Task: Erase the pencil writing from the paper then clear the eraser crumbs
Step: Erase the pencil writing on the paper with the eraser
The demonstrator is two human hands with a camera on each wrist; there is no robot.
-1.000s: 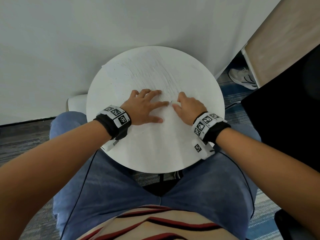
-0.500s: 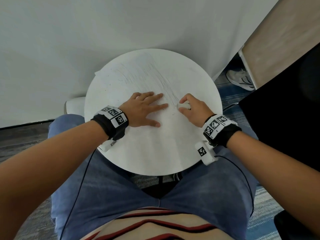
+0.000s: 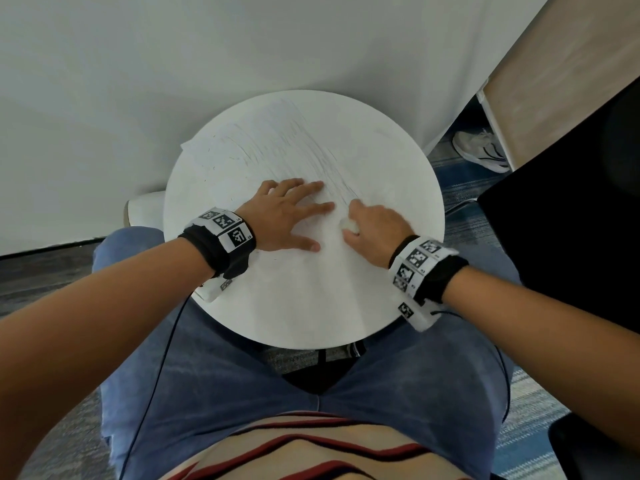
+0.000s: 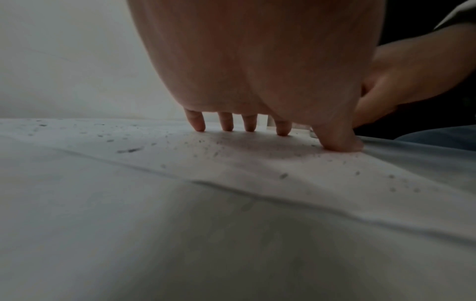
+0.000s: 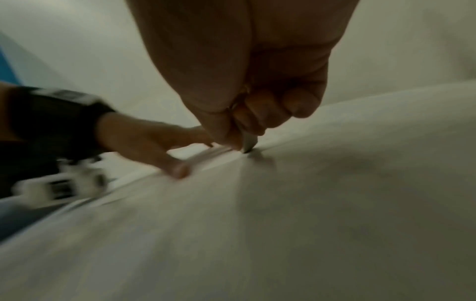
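Observation:
A white sheet of paper point(image 3: 263, 147) lies on a round white table point(image 3: 408, 188), with grey pencil strokes point(image 3: 311, 157) across its far half. My left hand point(image 3: 294, 216) lies flat on the paper with fingers spread, pressing it down. My right hand point(image 3: 374, 223) pinches a small white eraser point(image 3: 348, 224) between thumb and fingers, just right of the left hand. In the right wrist view the eraser point(image 5: 248, 142) touches the paper by its tip. Dark eraser crumbs point(image 4: 216, 152) are scattered on the paper around my left fingertips point(image 4: 226, 125).
A white wall point(image 3: 173, 64) stands right behind the table. To the right are a wooden panel point(image 3: 554, 81), a white shoe point(image 3: 481, 150) on the floor and a black chair point(image 3: 571, 220). My knees in blue jeans point(image 3: 242, 375) sit under the table's near edge.
My right hand with the eraser has shifted back and forth beside the left hand, now a little nearer me. The left hand has stayed pressed flat on the paper.

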